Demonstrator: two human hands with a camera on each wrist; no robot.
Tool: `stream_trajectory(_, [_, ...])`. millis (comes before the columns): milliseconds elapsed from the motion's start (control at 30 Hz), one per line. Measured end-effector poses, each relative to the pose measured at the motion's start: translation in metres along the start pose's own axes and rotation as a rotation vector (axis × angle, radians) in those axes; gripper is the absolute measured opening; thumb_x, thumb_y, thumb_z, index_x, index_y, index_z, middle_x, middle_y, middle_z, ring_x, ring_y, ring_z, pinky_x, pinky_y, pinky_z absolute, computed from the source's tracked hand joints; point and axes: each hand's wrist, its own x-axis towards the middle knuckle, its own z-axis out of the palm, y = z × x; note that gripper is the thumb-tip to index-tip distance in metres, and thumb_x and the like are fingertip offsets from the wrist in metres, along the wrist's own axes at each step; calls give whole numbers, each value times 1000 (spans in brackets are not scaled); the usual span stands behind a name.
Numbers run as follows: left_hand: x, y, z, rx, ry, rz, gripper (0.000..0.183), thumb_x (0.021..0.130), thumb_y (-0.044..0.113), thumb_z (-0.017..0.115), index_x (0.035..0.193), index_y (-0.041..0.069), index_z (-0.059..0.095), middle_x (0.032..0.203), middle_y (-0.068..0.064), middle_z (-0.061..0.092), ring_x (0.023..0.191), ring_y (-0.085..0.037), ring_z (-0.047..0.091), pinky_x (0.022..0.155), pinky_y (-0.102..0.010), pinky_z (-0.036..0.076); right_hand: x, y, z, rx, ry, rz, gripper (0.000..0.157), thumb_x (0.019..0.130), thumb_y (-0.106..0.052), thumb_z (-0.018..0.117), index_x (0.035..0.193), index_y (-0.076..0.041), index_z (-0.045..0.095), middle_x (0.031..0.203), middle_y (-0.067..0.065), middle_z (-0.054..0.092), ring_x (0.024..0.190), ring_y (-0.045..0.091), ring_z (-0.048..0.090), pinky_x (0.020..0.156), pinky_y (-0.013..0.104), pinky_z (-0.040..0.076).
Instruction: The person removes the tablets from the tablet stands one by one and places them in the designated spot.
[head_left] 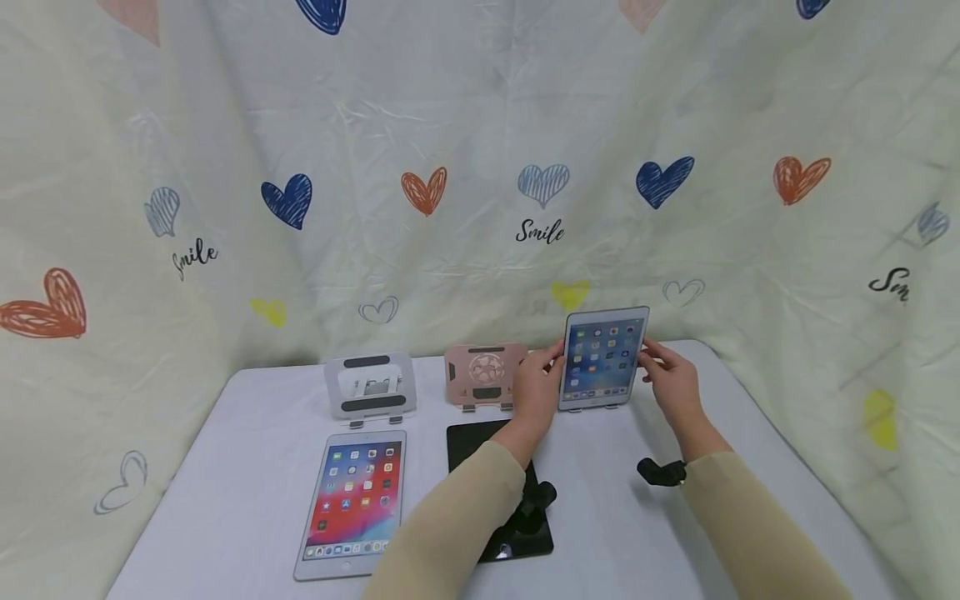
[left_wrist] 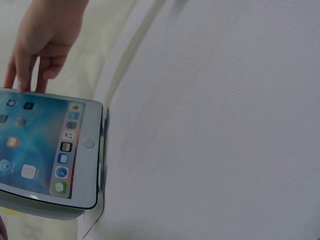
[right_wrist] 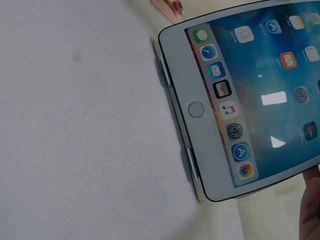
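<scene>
A white tablet with a lit screen of app icons stands upright, tilted back, at the table's far right. Its bottom edge sits on the clips of a stand mostly hidden behind it. My left hand holds the tablet's left edge; its farther fingers are partly hidden. At the opposite edge, my right hand holds the side with its fingertips, and some fingers pass behind in the left wrist view. Only a bit of the right hand shows in the right wrist view.
Left of the hands stand a pink stand and a grey stand. In front lie a lit white tablet and a black tablet, partly covered by my left arm. A heart-printed curtain hangs behind the white table.
</scene>
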Motion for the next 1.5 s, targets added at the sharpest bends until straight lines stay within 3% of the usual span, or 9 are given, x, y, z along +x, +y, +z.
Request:
stream_trajectory(200, [0, -2, 0, -16, 8, 15, 38, 98, 26, 64, 133, 40, 60, 99, 16, 66, 83, -5, 53, 68, -23, 48, -3, -5, 1, 16, -3, 24, 40, 101, -18, 59, 140, -10, 57, 114, 6, 60, 84, 0, 59, 66, 15, 50])
stream_trajectory(367, [0, -1, -2, -28, -4, 24, 38, 98, 25, 65, 133, 40, 60, 98, 14, 66, 82, -5, 54, 69, -23, 49, -5, -8, -3, 23, 8, -19, 39, 99, -16, 61, 138, -7, 59, 105, 1, 61, 79, -3, 61, 62, 16, 49])
stream_trajectory(533, [-3, -1, -6, -47, -37, 40, 38, 98, 26, 64, 134, 38, 60, 99, 15, 66, 82, -5, 54, 68, -23, 49, -11, -7, -12, -42, -40, -71, 41, 101, -18, 60, 140, -8, 57, 112, 9, 61, 79, -4, 62, 62, 19, 50])
stream_trajectory(700, [-7, -3, -8, -70, -82, 37, 39, 98, 28, 65, 134, 40, 59, 98, 18, 65, 82, -4, 54, 67, -23, 48, -17, -7, -20, -107, -81, -70, 44, 102, -23, 58, 143, -9, 54, 118, 14, 59, 78, -5, 59, 65, 24, 52])
stream_trajectory(1133, [-30, 1, -17, -155, -139, -25, 39, 96, 23, 68, 132, 35, 63, 96, 16, 65, 84, -4, 57, 69, -23, 51, -35, -3, -36, -143, -212, -64, 52, 102, -31, 57, 148, -9, 48, 118, 16, 57, 73, 16, 57, 63, 25, 46])
stream_trajectory(1500, [-48, 8, -24, -249, -206, -133, 40, 92, 15, 72, 129, 27, 67, 89, 11, 68, 76, -8, 56, 65, -21, 49, -54, -3, -40, -180, -271, 2, 51, 104, -29, 53, 150, -10, 43, 126, 22, 58, 87, 35, 58, 67, 32, 48])
